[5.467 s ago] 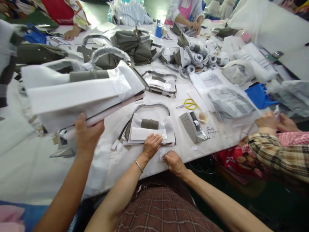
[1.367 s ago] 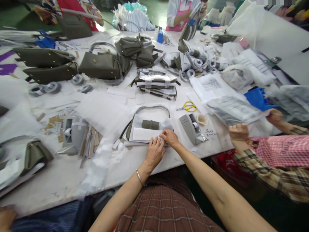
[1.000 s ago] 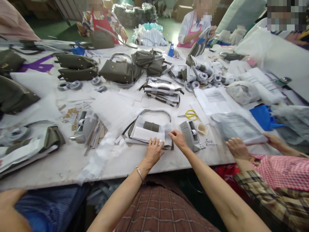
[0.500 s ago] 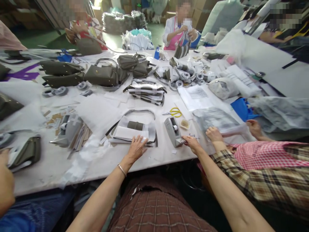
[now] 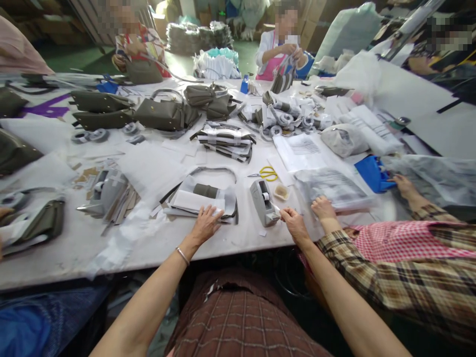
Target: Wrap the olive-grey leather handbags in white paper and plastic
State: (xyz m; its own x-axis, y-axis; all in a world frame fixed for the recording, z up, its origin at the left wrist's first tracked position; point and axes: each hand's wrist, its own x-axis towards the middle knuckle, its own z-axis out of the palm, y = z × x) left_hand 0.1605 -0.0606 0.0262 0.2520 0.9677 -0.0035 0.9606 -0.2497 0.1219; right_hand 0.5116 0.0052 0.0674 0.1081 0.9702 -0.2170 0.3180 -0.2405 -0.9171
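My left hand [image 5: 207, 224] lies flat, fingers apart, on the near edge of a folded dark olive bag [image 5: 207, 190] with white wrapping [image 5: 193, 201] around it. The bag's dark strap loops behind it on the table. To the right, a grey tape dispenser [image 5: 262, 203] stands with a roll in it. My right hand [image 5: 294, 224] is just beside the dispenser's front end, thumb and finger pinched on a short, clear strip of tape [image 5: 276, 208]. Yellow-handled scissors [image 5: 267, 173] and a small tub [image 5: 281, 192] sit behind the dispenser.
Another tape dispenser [image 5: 100, 193] stands among card strips on the left. Stacked olive bags [image 5: 159, 114] and wrapped straps [image 5: 286, 111] fill the far side. At right, a co-worker's hand [image 5: 323, 207] rests on plastic packaging [image 5: 332, 183], the other near a blue dispenser [image 5: 375, 173].
My right hand has drawn slightly away from the dispenser, and a strip shows between them. My left hand stays on the bag. The co-worker's far hand has reached to the blue dispenser.
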